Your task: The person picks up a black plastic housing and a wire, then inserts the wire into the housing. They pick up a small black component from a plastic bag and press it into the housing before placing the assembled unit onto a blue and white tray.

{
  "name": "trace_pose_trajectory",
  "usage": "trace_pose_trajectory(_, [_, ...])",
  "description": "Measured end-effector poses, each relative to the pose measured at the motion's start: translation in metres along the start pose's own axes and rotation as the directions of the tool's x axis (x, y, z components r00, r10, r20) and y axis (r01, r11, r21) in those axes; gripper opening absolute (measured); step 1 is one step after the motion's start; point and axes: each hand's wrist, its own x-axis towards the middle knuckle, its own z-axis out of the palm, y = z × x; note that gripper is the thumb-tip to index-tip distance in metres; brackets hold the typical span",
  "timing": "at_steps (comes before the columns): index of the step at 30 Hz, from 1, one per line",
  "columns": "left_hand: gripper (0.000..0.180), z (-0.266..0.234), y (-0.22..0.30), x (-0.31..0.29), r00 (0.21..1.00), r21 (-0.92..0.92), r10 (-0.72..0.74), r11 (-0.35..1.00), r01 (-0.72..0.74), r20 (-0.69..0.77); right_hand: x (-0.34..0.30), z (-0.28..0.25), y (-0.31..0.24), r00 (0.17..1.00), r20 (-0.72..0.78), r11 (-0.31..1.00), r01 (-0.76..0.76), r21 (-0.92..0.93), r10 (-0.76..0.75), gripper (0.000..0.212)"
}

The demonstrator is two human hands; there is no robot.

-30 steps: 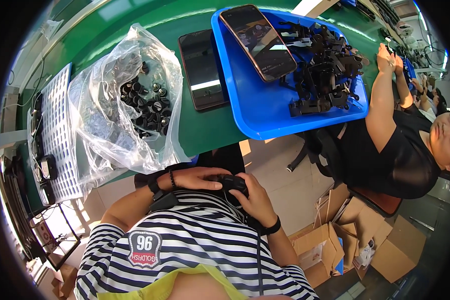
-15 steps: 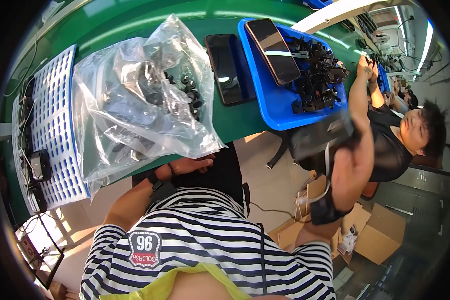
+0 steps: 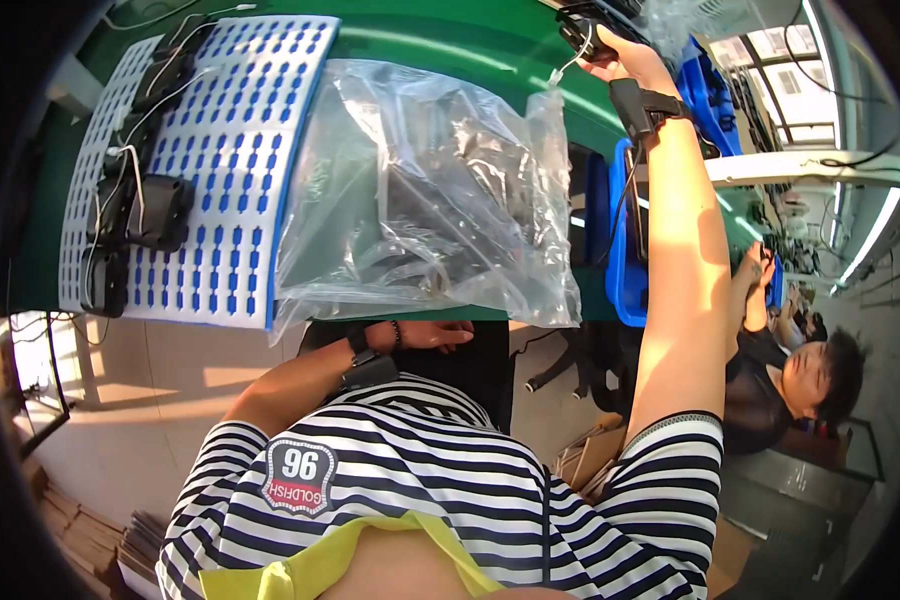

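Observation:
Stretched far over the bench, my right hand (image 3: pixel 625 62) is closed on a black box-shaped device (image 3: pixel 582 36) with a thin white cable; the fingers partly cover it. My left hand (image 3: pixel 442 336) lies loosely on my lap, holding nothing, fingers stretched out. Between my arms a clear plastic bag (image 3: pixel 420 190) with dark parts inside lies on the green bench. Beneath my right forearm is a blue tray (image 3: pixel 625 290), mostly hidden.
A white foam sheet with blue slots (image 3: pixel 225 150) carries several black boxes with white cables (image 3: pixel 160 212) at left. Another blue bin (image 3: pixel 705 100) stands at far right. A white beam (image 3: pixel 790 167) crosses near it. A co-worker (image 3: pixel 770 385) sits to the right.
My right hand has moved from beside the bench out to its far side with the black device. My left hand stays on my lap. The whole view has shifted toward the left.

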Motion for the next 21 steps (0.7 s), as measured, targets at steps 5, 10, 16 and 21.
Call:
trace_pose_trajectory(5, [0.053,0.006,0.010,0.012,0.994,0.028,0.085,0.996,-0.087,0.064,0.006,-0.046,0.023,0.919,0.037,0.681,0.318,-0.660,-0.393,0.025])
trace_pose_trajectory(10, [0.056,0.004,-0.005,0.009,0.994,0.023,0.106,0.994,-0.106,0.025,-0.004,-0.002,0.007,0.973,-0.222,0.851,-0.069,-0.521,-0.057,0.042])
trace_pose_trajectory(16, [0.052,0.004,-0.005,0.015,0.986,0.087,0.135,0.986,-0.144,0.097,-0.076,0.090,-0.063,0.930,0.033,0.562,0.249,-0.789,-0.366,0.047])
trace_pose_trajectory(21, [0.052,0.006,-0.006,-0.002,0.989,0.089,0.142,0.985,-0.146,0.048,-0.200,0.283,-0.072,0.607,0.592,0.089,0.734,-0.674,-0.530,0.036])
